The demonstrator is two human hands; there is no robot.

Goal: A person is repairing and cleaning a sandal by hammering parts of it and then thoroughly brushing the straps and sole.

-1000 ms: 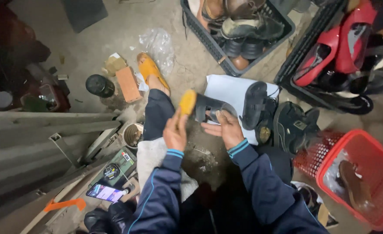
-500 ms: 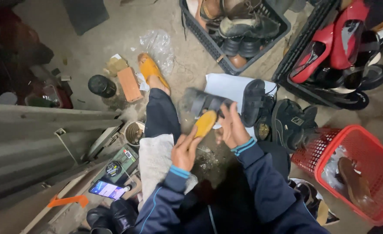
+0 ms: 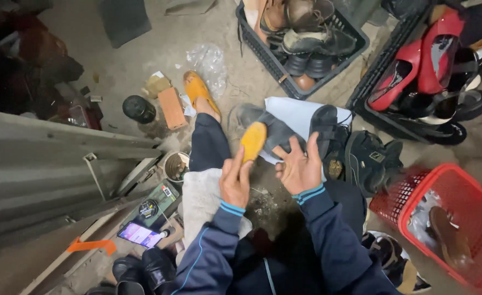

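Brush: a yellow brush held up in the left hand, its far end resting against the shoe.
Left hand: fingers closed around the brush's near end, gripping it.
Shoe: a dark grey shoe just beyond both hands, lying over the lap and in front of a white sheet.
Right hand: the right hand sits beside the left, fingers spread wide; its fingertips touch the shoe's near edge and steady it, though the view is too dim to be sure it holds anything.
Left of the hands: a grey cloth over the knee, a small tin, a phone with a lit screen further back.
Beyond the hands: an orange slipper on the foot, a black crate of shoes.
Right of the hands: black sandals, a red basket.
Risk: with the right hand open and only propping it, the shoe could probably slide off the lap under a firm brush stroke.
Risk: loose dirt from brushing may fall on the cloth and the phone nearby.
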